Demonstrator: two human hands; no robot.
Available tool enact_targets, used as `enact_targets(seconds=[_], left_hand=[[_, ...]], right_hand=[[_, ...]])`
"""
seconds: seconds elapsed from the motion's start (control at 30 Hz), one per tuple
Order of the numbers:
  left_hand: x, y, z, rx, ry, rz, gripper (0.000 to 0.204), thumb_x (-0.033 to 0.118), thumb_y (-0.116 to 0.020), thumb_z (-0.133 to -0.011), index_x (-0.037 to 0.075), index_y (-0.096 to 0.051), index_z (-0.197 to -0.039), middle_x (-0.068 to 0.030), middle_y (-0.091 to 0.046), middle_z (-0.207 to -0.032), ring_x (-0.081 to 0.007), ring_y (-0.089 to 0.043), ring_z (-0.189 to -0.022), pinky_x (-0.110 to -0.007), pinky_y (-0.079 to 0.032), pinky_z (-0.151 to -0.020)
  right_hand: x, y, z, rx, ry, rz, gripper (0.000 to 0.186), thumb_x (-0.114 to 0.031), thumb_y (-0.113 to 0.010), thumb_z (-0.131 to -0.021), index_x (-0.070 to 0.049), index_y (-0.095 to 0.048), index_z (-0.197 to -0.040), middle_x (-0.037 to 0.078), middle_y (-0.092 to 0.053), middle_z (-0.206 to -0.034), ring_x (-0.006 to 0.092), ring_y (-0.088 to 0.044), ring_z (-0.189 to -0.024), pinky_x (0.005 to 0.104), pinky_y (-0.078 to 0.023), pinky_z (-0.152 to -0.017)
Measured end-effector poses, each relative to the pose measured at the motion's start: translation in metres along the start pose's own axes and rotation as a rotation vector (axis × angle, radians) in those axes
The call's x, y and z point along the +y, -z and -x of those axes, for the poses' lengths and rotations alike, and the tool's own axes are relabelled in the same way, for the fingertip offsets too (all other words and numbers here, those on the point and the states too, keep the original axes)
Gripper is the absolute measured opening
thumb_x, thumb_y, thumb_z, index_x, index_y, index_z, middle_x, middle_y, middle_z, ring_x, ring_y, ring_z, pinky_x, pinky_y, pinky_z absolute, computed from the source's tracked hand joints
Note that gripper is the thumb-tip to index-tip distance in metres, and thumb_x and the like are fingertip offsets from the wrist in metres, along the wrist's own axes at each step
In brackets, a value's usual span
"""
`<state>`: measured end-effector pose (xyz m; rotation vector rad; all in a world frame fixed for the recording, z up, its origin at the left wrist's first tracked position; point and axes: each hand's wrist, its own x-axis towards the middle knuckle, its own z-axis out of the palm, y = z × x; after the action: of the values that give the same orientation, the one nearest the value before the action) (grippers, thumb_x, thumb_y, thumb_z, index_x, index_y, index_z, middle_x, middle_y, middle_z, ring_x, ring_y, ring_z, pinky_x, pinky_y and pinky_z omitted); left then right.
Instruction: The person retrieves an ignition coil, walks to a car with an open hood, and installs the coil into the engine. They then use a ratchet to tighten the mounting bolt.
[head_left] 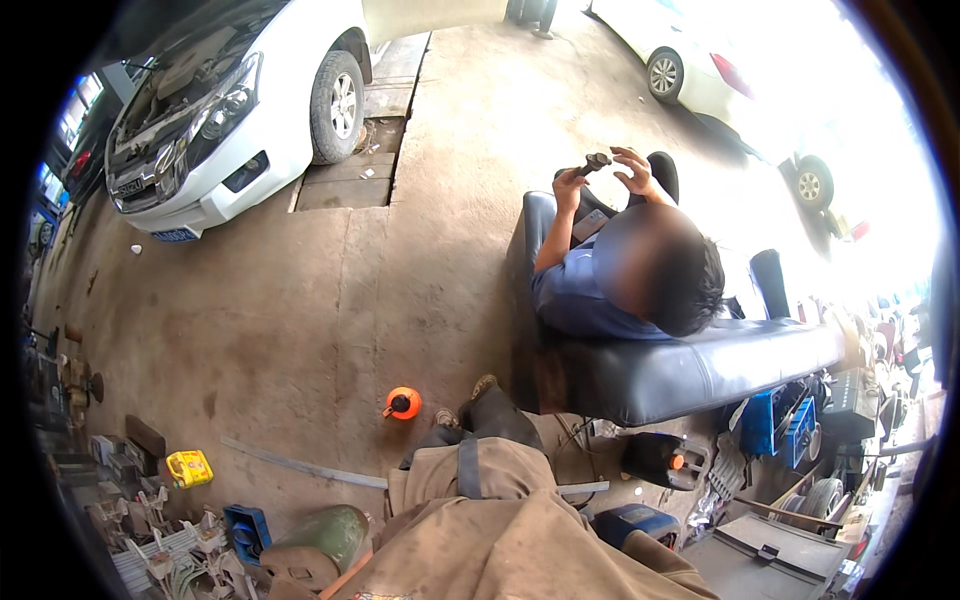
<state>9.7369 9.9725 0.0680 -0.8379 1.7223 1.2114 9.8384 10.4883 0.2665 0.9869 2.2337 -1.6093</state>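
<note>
Neither of my hands shows. A strip of my bare left forearm (347,578) comes in at the lower edge, beside a worn green metal cylinder (335,535). My brown work coat (480,530) covers the lower middle of the view, and my shoes stand on the floor beyond it. Just ahead of them is an orange round-topped bottle (403,403). To the right, another person in a blue shirt (570,300) sits on a black sofa (660,375), with a small dark object (597,161) between their raised hands.
A white vehicle (240,190) with its hood up stands at the far left by a floor pit (345,190); a white car (665,40) is far right. A yellow jug (189,468), metal parts and a blue crate (247,530) lie left. A black canister (650,462) stands right.
</note>
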Motion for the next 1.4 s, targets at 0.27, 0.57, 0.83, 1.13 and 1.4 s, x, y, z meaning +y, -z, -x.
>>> enact_targets(seconds=[0.27, 0.57, 0.83, 1.13, 1.4], left_hand=[[0.000, 0.001, -0.002, 0.002, 0.010, -0.014, 0.043, 0.038, -0.063, -0.091, -0.003, -0.068, -0.105, -0.0141, -0.069, -0.107, -0.0244, -0.063, -0.099, -0.038, -0.051, -0.084], [0.007, 0.002, -0.001, 0.008, 0.010, -0.017, 0.043, 0.038, -0.063, -0.091, -0.003, -0.068, -0.105, -0.0145, -0.069, -0.108, -0.0245, -0.063, -0.100, -0.038, -0.051, -0.085], [0.020, 0.008, 0.002, 0.015, 0.021, -0.058, 0.043, 0.037, -0.064, -0.091, -0.003, -0.068, -0.105, -0.0148, -0.069, -0.109, -0.0247, -0.064, -0.101, -0.037, -0.051, -0.086], [0.063, 0.015, -0.003, -0.108, -0.059, -0.332, 0.043, 0.037, -0.065, -0.090, -0.004, -0.067, -0.105, -0.0151, -0.070, -0.110, -0.0248, -0.064, -0.102, -0.037, -0.051, -0.088], [0.413, -0.058, -0.072, 0.085, -0.527, 0.043, 0.024, 0.024, -0.058, -0.099, 0.001, -0.063, -0.103, -0.0044, -0.066, -0.089, -0.0107, -0.060, -0.079, -0.027, -0.049, -0.069]], right_hand=[[-0.008, -0.002, -0.008, 0.002, 0.029, 0.018, 0.028, -0.028, -0.066, -0.089, -0.005, -0.064, -0.106, 0.018, -0.061, -0.113, 0.0324, -0.062, -0.100, 0.0433, -0.052, -0.084], [-0.015, -0.001, -0.011, 0.020, 0.041, 0.002, 0.028, -0.025, -0.069, -0.087, -0.005, -0.064, -0.107, 0.019, -0.061, -0.116, 0.0329, -0.062, -0.102, 0.0436, -0.052, -0.085], [-0.026, 0.001, -0.023, 0.054, 0.077, -0.026, 0.029, -0.022, -0.071, -0.086, -0.005, -0.064, -0.109, 0.020, -0.060, -0.119, 0.0335, -0.062, -0.104, 0.0439, -0.052, -0.086], [-0.147, 0.041, -0.185, 0.036, 0.623, 0.157, 0.031, -0.019, -0.073, -0.085, -0.004, -0.064, -0.110, 0.021, -0.059, -0.122, 0.0340, -0.062, -0.106, 0.0443, -0.052, -0.087], [-0.367, 0.105, -0.462, -0.136, 1.479, 0.360, 0.032, -0.017, -0.075, -0.084, -0.004, -0.064, -0.112, 0.022, -0.059, -0.125, 0.0345, -0.062, -0.108, 0.0446, -0.052, -0.088]])
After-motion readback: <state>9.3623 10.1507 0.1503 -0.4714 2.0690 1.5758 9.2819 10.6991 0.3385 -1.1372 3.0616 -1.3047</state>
